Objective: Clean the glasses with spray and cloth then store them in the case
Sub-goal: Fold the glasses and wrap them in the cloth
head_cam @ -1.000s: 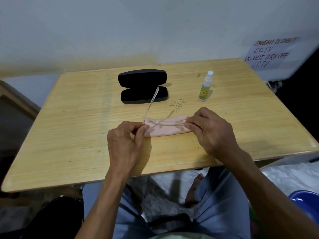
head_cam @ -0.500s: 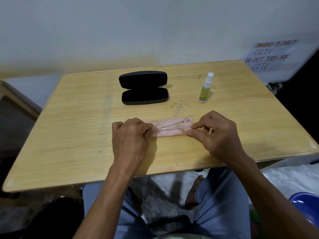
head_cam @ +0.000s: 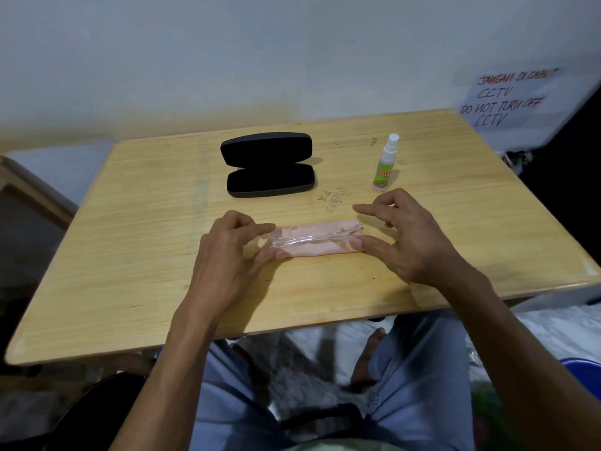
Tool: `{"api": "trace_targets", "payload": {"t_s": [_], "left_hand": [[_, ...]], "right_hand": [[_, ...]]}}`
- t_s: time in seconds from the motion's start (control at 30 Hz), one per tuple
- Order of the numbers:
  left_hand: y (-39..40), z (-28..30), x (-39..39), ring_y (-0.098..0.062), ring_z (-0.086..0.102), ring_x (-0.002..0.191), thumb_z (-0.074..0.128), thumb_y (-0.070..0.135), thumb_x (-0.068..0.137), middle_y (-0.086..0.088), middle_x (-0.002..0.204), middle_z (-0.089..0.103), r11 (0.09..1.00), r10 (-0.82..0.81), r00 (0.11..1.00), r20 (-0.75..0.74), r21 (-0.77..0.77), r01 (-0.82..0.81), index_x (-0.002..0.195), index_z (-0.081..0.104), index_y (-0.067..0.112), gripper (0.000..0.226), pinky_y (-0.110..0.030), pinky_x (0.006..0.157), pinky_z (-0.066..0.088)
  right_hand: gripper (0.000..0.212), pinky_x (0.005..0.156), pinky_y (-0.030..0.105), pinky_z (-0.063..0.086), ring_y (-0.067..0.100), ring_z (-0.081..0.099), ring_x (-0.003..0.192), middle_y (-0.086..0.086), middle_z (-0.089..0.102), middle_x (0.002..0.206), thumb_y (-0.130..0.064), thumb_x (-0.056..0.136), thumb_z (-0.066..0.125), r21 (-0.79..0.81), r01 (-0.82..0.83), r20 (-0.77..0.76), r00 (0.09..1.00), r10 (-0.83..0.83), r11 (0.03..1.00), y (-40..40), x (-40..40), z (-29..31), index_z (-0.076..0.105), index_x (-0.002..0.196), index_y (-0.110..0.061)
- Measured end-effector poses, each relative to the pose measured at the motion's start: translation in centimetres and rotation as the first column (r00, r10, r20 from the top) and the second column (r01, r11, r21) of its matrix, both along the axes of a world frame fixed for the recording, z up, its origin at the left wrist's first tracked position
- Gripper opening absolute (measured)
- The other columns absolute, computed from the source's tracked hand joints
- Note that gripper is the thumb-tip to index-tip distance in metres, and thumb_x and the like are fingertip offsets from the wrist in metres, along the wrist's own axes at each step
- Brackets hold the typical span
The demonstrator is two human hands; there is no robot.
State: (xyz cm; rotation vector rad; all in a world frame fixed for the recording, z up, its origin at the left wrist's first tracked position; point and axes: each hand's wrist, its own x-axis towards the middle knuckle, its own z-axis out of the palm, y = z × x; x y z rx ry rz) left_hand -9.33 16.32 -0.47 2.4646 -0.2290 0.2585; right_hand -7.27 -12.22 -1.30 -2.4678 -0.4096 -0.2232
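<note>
Clear-framed glasses (head_cam: 312, 239) lie folded on a folded pink cloth (head_cam: 325, 251) near the middle of the wooden table (head_cam: 156, 275). My left hand (head_cam: 227, 255) pinches the glasses' left end between thumb and index finger. My right hand (head_cam: 409, 236) is at the right end with only the thumb touching it; its other fingers are spread and lifted. A black glasses case (head_cam: 270, 182) lies open behind the cloth. A small spray bottle (head_cam: 384, 170) with a green label stands upright at the back right.
The table's back edge meets a white wall. A handwritten paper sign (head_cam: 507, 99) hangs at the right. A blue tub (head_cam: 582, 372) sits on the floor at lower right and a dark stool (head_cam: 94, 415) at lower left. My knees are under the front edge.
The glasses' raised temple arm has been folded down, so the glasses now lie flat and folded on the cloth. My right fingers have let go and spread; the left hand stays at the left end.
</note>
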Motion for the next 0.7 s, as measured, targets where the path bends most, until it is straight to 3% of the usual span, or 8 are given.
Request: {"api": "trace_targets", "payload": {"t_s": [0.1,0.23,0.47,0.5,0.6,0.63,0.7], "left_hand": [[0.3,0.1,0.4,-0.017,0.052,0.094,0.057,0.067,0.072,0.009,0.1,0.05,0.998,-0.047,0.997,-0.062,0.027,0.049,0.119,0.07,0.034,0.059,-0.047,0.082,0.049],[0.4,-0.4,1.0,-0.017,0.052,0.099,0.069,0.054,0.079,0.009,0.099,0.049,0.994,-0.07,0.994,-0.08,0.074,0.076,0.115,0.071,0.041,0.038,-0.051,0.086,0.049],[0.4,-1.2,1.1,-0.016,0.056,0.092,0.075,0.051,0.078,0.011,0.096,0.057,1.0,-0.03,0.999,-0.017,0.005,0.03,0.094,0.072,0.051,0.016,-0.049,0.08,0.05],[0.2,-1.1,1.1,-0.018,0.057,0.094,0.076,0.049,0.077,0.01,0.097,0.061,0.999,-0.044,0.999,-0.014,-0.027,0.043,0.089,0.068,0.059,0.018,-0.05,0.081,0.05],[-0.2,-0.2,0.7,-0.022,0.057,0.098,0.079,0.04,0.077,0.002,0.099,0.072,0.993,-0.073,0.997,-0.014,-0.089,0.071,0.083,0.044,0.082,0.055,-0.051,0.084,0.047],[-0.3,-0.1,0.7,-0.021,0.057,0.098,0.079,0.04,0.077,0.003,0.099,0.071,0.992,-0.074,0.997,-0.013,-0.104,0.072,0.083,0.046,0.081,0.053,-0.051,0.084,0.047],[-0.1,-0.4,0.7,-0.019,0.055,0.095,0.078,0.041,0.077,0.009,0.096,0.063,0.993,-0.063,0.998,-0.001,-0.098,0.063,0.09,0.068,0.061,0.026,-0.051,0.083,0.047]], "right_hand": [[0.055,0.095,0.034,0.043,0.013,0.046,0.115,-0.011,0.045,0.115,-0.048,0.086,0.07,-0.057,-0.048,-0.065,0.997,0.044,0.997,-0.2,0.6,-0.1,0.061,0.136,-0.027],[0.041,0.091,0.033,0.044,0.011,0.047,0.109,-0.01,0.048,0.111,-0.043,0.088,0.07,-0.085,-0.072,-0.062,0.996,0.067,0.994,-0.3,0.7,-0.4,0.069,0.127,-0.029],[0.024,0.083,0.032,0.045,0.016,0.054,0.102,-0.006,0.055,0.105,-0.037,0.086,0.075,-0.008,-0.069,-0.037,0.997,0.068,0.998,-0.3,0.6,-0.7,0.077,0.106,-0.025],[0.022,0.083,0.032,0.045,0.016,0.054,0.101,-0.005,0.056,0.105,-0.035,0.085,0.076,0.002,-0.074,-0.033,0.997,0.074,0.997,-0.3,0.6,-0.7,0.078,0.104,-0.024],[0.018,0.082,0.033,0.045,0.019,0.054,0.1,-0.002,0.059,0.103,-0.031,0.084,0.078,0.003,-0.091,-0.011,0.996,0.091,0.996,-0.3,0.6,-0.7,0.079,0.1,-0.021],[0.018,0.082,0.032,0.044,0.019,0.054,0.1,-0.002,0.059,0.103,-0.031,0.084,0.078,0.005,-0.097,-0.001,0.995,0.097,0.995,-0.3,0.6,-0.7,0.079,0.099,-0.021],[0.018,0.081,0.03,0.043,0.019,0.053,0.098,-0.003,0.06,0.102,-0.031,0.083,0.078,0.008,-0.105,0.017,0.994,0.105,0.994,-0.2,0.7,-0.6,0.079,0.098,-0.02]]}}
